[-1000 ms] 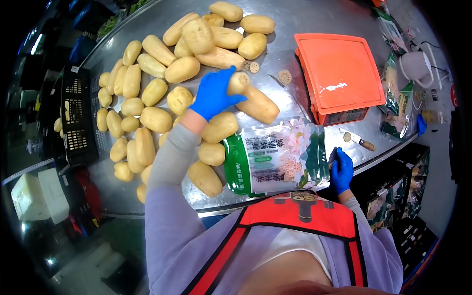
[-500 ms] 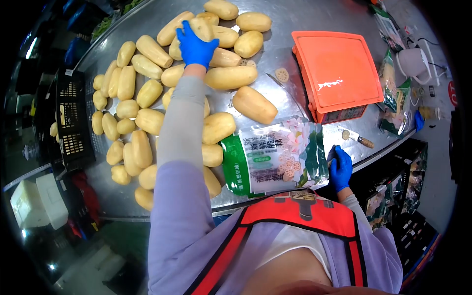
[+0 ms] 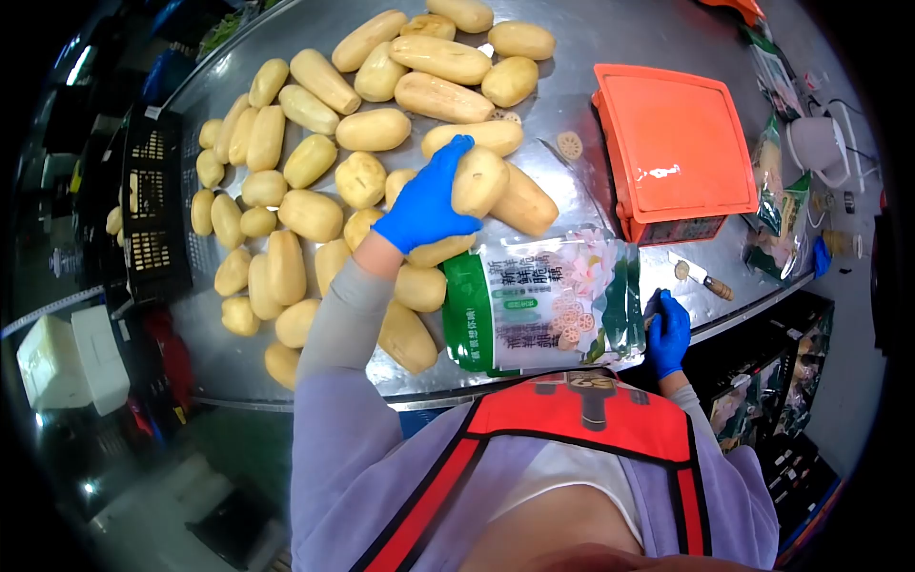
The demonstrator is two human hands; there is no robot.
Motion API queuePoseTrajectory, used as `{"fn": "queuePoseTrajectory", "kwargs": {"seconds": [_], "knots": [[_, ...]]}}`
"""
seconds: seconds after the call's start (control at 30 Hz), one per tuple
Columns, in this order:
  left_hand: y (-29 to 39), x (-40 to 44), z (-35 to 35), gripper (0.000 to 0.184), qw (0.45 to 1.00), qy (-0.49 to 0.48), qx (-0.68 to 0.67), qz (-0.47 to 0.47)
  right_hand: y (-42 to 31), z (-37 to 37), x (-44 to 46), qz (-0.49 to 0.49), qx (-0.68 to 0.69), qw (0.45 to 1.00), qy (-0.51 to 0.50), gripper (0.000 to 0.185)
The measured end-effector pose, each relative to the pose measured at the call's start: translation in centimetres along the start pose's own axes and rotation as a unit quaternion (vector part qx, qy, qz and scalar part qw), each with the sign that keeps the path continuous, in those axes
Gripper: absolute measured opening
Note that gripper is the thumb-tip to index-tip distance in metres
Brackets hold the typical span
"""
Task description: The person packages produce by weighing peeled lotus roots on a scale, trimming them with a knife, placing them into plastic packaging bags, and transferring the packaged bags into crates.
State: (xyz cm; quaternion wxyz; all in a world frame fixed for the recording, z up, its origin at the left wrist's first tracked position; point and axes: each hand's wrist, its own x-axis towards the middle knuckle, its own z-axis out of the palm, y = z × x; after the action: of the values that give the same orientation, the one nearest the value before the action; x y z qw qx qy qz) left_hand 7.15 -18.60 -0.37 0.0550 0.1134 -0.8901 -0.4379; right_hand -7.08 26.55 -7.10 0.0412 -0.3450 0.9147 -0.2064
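My left hand, in a blue glove, is closed around a pale lotus root segment, lifted over the others near the middle of the table. Beneath and around it lie several more lotus root segments. A green and white printed plastic bag lies flat in front of my chest, with lotus flowers and root slices pictured on it. My right hand, also blue-gloved, pinches the bag at its right edge; the fingertips are partly hidden.
An orange-topped box stands right of the lotus roots. A knife with a wooden handle lies near the table's right edge. Cut root slices sit beside a thin blade. A black crate borders the left side; filled bags lie far right.
My left hand has come back from the far side of the pile toward the bag, carrying a lotus root segment. My right hand stays at the bag's edge. The view has shifted slightly.
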Motion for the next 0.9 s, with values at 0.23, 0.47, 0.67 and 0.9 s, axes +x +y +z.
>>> {"fn": "queuePoseTrajectory", "kwargs": {"seconds": [0.23, 0.47, 0.67, 0.9], "knots": [[0.4, -0.3, -1.6, 0.094, 0.998, -0.051, -0.025, -0.024, 1.0, 0.4, -0.4, -0.019, -0.005, 1.0, 0.001, 0.038], [-8.3, -0.7, -7.7, 0.063, 0.938, 0.259, -0.144, -0.179, 0.6, 0.2, -0.3, -0.01, -0.006, 1.0, 0.0, 0.037], [-20.9, -4.0, -16.1, 0.069, 0.802, 0.457, 0.28, -0.263, 0.5, 0.1, -0.2, -0.011, -0.009, 1.0, -0.007, 0.037], [-22.2, -4.9, -18.4, 0.086, 0.774, 0.338, 0.315, -0.432, 0.6, 0.2, -0.1, -0.01, -0.017, 1.0, -0.011, 0.038]]}}
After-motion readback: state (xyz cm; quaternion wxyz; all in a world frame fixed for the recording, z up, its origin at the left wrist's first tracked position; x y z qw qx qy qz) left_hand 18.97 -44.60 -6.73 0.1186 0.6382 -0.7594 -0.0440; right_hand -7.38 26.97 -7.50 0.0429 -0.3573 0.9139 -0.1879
